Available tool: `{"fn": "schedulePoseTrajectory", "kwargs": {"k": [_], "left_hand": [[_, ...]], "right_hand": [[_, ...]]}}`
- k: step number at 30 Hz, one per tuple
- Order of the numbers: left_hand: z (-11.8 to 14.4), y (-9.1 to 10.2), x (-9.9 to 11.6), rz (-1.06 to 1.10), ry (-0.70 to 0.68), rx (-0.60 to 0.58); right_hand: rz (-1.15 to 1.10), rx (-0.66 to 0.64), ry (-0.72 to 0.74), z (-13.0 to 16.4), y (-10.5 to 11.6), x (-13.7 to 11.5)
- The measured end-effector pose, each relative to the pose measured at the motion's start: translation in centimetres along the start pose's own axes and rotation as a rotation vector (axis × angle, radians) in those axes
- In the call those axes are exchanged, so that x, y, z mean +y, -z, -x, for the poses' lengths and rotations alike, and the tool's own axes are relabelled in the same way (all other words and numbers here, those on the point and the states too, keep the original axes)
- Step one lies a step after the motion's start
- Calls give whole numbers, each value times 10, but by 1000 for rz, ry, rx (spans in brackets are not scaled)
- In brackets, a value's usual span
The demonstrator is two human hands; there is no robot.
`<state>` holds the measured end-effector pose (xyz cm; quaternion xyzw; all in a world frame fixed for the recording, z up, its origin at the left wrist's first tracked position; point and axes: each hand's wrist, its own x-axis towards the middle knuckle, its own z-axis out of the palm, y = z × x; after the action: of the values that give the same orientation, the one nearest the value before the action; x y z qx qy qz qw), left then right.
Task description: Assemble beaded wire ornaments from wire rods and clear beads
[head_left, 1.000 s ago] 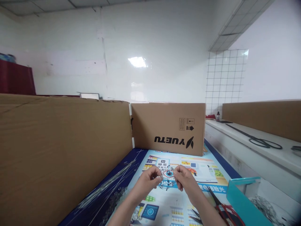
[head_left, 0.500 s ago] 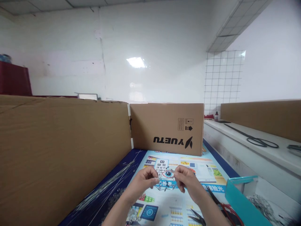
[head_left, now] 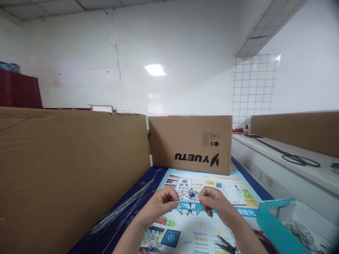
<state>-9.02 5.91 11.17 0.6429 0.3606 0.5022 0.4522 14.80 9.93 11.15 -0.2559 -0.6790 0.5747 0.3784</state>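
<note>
Beadwork piece (head_left: 188, 204): small, clear, lattice-like, strung on thin wire, with dark spots at its lower edge; finer detail too small to tell. Held above the printed poster (head_left: 212, 225), between both hands. Left hand (head_left: 160, 204) pinches a thin wire end at the piece's left side; right hand (head_left: 213, 201) pinches its right edge, fingers closed. Around the poster: loose wires (head_left: 127, 208) to its left, clear beads (head_left: 150, 241) at its near left, pliers (head_left: 225, 245) at its near right, a teal tray (head_left: 275, 225) right of it, a cardboard box (head_left: 190, 144) behind.
</note>
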Motion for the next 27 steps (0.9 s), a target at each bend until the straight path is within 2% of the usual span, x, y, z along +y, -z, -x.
{"fn": "schedulePoseTrajectory", "kwargs": {"k": [9, 27], "left_hand": [[1, 2, 2, -3, 17, -28], [1, 0, 4, -55, -42, -45]], "right_hand": [[7, -35, -42, 1, -1, -1], [15, -45, -42, 2, 1, -1]]}}
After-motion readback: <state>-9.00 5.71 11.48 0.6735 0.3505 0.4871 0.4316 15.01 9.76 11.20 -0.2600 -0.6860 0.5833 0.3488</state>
